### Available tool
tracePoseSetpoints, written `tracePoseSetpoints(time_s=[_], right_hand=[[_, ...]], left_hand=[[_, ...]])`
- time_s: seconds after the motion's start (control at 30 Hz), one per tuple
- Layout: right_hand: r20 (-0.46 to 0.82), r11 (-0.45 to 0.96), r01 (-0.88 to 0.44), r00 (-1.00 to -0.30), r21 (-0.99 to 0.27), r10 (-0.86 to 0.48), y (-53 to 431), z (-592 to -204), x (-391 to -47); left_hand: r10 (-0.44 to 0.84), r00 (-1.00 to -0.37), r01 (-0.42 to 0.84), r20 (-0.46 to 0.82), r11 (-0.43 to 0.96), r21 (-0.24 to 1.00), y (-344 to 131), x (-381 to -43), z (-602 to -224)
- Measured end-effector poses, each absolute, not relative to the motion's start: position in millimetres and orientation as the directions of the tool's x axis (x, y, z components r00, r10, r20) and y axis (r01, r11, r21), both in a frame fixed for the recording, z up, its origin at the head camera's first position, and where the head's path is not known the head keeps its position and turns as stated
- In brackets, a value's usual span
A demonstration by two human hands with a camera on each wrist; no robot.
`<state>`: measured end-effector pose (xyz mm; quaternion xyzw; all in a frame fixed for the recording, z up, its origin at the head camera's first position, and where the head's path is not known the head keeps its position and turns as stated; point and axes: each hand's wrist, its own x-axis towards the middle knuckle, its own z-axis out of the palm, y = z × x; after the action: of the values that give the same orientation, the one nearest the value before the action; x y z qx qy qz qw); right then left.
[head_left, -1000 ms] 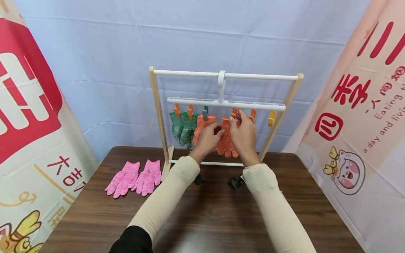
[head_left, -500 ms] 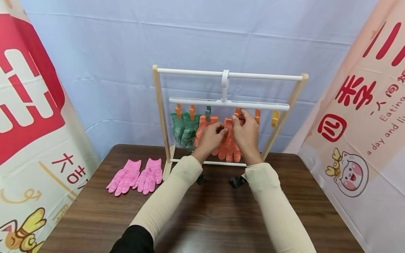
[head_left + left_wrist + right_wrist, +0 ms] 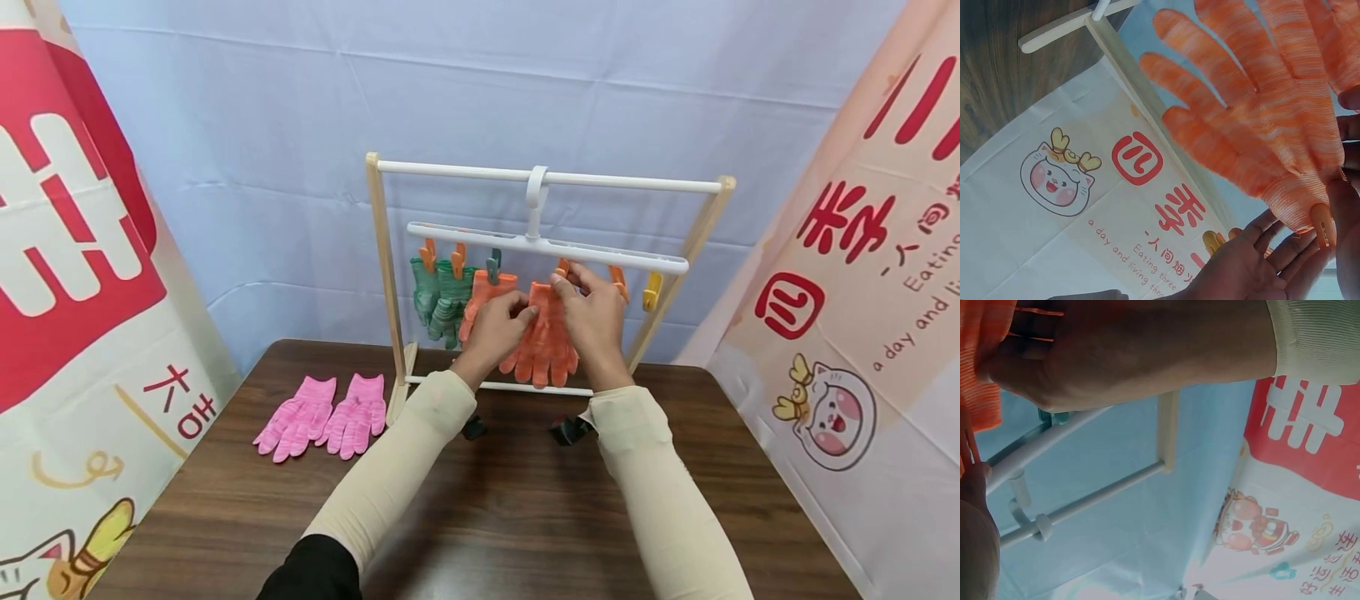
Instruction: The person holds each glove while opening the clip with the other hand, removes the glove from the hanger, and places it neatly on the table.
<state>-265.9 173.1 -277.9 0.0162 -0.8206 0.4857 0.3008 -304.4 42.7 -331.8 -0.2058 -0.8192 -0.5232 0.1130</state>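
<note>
An orange knit glove (image 3: 551, 358) hangs fingers down below the white clip hanger (image 3: 637, 257). My left hand (image 3: 497, 329) pinches its cuff at the left side. With thumb and fingers, my right hand (image 3: 596, 317) grips an orange clothespin (image 3: 1322, 226) at the cuff's upper corner. In the left wrist view the clothespin's tip overlaps the cuff. A second orange glove (image 3: 491, 287) hangs to the left under a grey-green clothespin (image 3: 492, 265), partly hidden by my left hand. Green gloves (image 3: 452, 304) hang further left from orange clothespins (image 3: 458, 260).
The hanger hooks over a rack (image 3: 622, 179) with wooden side posts. An orange clothespin (image 3: 618, 282) and a yellow clothespin (image 3: 652, 292) hang at its right end. Pink gloves (image 3: 352, 417) lie on the brown table (image 3: 480, 517), left of the rack. Printed cloths flank both sides.
The hanger has tilted and swung, its right end now lower and its left end higher. My right hand has shifted slightly right, still at the clothespin. My left hand keeps hold of the glove.
</note>
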Motion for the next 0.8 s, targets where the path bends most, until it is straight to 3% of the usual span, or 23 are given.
tracePoseSetpoints(time_s=[0.8], right_hand=[[0.567,0.525,-0.369,-0.773,-0.767,0.285,176.2,-281.3,-270.2]], left_hand=[[0.206,-0.915,0.403,0.347,0.410,0.818,13.9,-302.3,-347.6]])
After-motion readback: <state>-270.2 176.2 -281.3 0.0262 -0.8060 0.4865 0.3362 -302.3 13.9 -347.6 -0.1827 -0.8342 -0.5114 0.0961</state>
